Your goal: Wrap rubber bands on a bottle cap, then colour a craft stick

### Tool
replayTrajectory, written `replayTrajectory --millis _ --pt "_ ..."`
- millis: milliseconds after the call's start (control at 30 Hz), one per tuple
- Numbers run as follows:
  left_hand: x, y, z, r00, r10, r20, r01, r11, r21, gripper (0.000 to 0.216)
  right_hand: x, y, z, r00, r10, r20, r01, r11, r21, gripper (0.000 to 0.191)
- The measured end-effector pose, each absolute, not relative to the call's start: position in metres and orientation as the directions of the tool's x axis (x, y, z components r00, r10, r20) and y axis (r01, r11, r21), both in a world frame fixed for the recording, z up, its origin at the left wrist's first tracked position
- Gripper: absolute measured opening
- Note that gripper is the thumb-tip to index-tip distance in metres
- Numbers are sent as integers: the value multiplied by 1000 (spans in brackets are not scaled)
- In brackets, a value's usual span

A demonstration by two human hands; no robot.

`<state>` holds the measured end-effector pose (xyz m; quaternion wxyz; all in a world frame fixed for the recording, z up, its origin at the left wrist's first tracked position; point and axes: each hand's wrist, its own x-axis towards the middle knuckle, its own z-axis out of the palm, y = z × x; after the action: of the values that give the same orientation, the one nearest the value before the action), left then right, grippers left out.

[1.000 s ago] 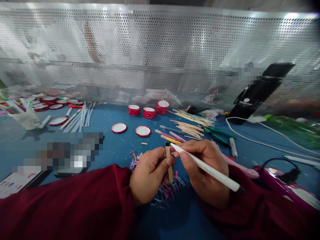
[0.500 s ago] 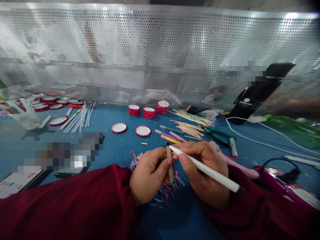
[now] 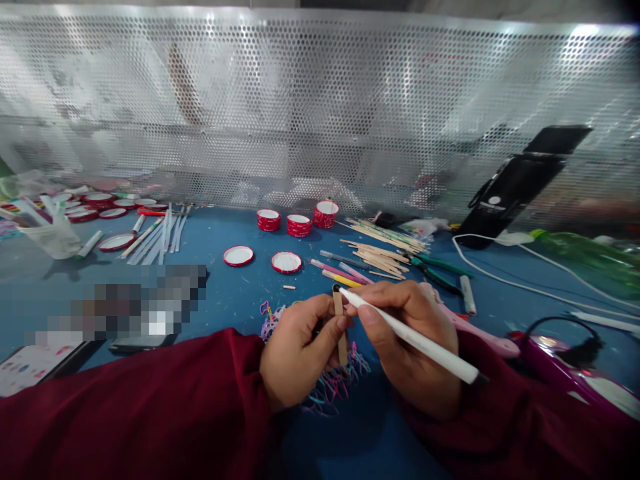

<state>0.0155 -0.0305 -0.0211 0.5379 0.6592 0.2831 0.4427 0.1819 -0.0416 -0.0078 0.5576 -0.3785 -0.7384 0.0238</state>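
Note:
My left hand (image 3: 299,349) pinches a small wooden stick (image 3: 341,327) upright, its top end darkened. In my right hand (image 3: 406,340) lies a white pen (image 3: 410,337), gripped like a pencil, with its tip touching the top of the stick. Both hands hover over a tangle of thin coloured loops (image 3: 330,383) on the blue table (image 3: 225,293). Dark red sleeves cover both forearms.
Red-rimmed lids (image 3: 287,262) and small red tubs (image 3: 299,225) sit beyond my hands. Wooden sticks (image 3: 380,253), coloured pens and green-handled pliers (image 3: 436,270) lie to the right. A white cable (image 3: 525,283), a black case (image 3: 515,183) and a perforated metal screen (image 3: 300,107) stand behind. A clear cup (image 3: 50,237) is at left.
The pen tip has crept slightly left along the top of the stick. Both hands stay almost in place.

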Motion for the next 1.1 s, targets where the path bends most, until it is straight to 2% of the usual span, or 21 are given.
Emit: replayTrajectory --millis 567,900,1100 --pt "16 -30 -19 451 851 271 -70 -269 960 26 181 -41 -6 -97 566 819 572 705 -419 9" --pt "16 -30 -19 450 854 263 -91 -249 964 26 183 -41 -10 -96 601 793 496 720 -485 11" --pt "16 -30 -19 440 857 270 -97 -254 962 28 181 -41 -7 -80 588 805 490 727 -481 11"
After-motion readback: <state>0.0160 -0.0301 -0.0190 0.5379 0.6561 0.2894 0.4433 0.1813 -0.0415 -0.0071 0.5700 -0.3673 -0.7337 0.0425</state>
